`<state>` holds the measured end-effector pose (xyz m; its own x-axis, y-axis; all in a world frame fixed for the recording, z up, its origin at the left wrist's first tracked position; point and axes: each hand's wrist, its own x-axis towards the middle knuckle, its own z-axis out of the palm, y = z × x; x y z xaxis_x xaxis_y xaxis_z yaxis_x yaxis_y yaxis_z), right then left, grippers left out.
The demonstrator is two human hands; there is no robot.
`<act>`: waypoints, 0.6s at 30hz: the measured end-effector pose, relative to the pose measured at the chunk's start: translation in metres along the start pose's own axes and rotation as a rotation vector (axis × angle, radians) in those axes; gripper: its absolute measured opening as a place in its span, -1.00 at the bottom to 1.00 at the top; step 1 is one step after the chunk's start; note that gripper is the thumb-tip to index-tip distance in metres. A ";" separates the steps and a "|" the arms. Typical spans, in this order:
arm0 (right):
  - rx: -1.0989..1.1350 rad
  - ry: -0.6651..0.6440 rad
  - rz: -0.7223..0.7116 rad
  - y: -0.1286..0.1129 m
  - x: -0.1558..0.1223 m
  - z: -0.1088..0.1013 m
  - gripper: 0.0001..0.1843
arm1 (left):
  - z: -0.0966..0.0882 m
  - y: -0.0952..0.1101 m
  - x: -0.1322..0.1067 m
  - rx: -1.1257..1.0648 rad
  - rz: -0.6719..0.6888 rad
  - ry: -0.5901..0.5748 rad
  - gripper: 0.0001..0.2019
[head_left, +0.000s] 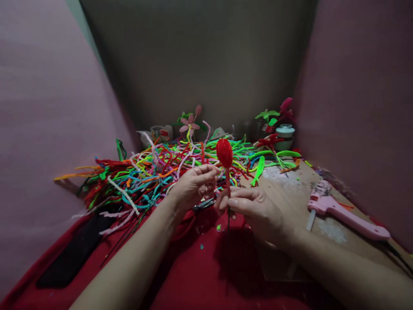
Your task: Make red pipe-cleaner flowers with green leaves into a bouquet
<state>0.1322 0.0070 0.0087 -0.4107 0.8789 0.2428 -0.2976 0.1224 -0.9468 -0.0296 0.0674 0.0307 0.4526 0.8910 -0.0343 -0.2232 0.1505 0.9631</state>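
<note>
A red pipe-cleaner flower (224,153), its fuzzy head shaped like a closed tulip bud, stands upright in front of me. My right hand (254,206) pinches its stem below the head between thumb and fingers. The stem is wrapped red at the top and runs down as a thin dark wire. Just left of the flower, my left hand (200,183) is raised with curled fingers, thumb and forefinger pressed together. Whether anything small sits in that pinch is too unclear to see. Scissors (204,205) lie behind and below the hands, partly hidden.
A big heap of colourful pipe cleaners (151,174) spreads at the back left. A pink glue gun (345,211) lies on the board at right. A black phone-like slab (75,249) rests on the red cloth (193,275). Finished flowers and a lidded jar (285,135) stand behind.
</note>
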 end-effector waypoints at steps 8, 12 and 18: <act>0.564 -0.375 -0.032 -0.008 0.014 -0.016 -0.78 | 0.062 -0.062 0.030 -0.178 0.596 -0.158 -0.64; 0.639 -0.358 -0.068 -0.010 0.022 -0.034 -0.77 | 0.100 -0.088 0.047 -0.714 1.000 -0.070 -0.81; 0.641 -0.332 -0.054 -0.009 0.024 -0.045 -0.80 | 0.081 -0.076 0.051 -0.316 0.827 -0.064 -0.66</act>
<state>0.1635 0.0475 0.0138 -0.5912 0.6802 0.4334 -0.7299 -0.2226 -0.6463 0.0801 0.0667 -0.0228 0.0861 0.7430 0.6637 -0.7240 -0.4110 0.5541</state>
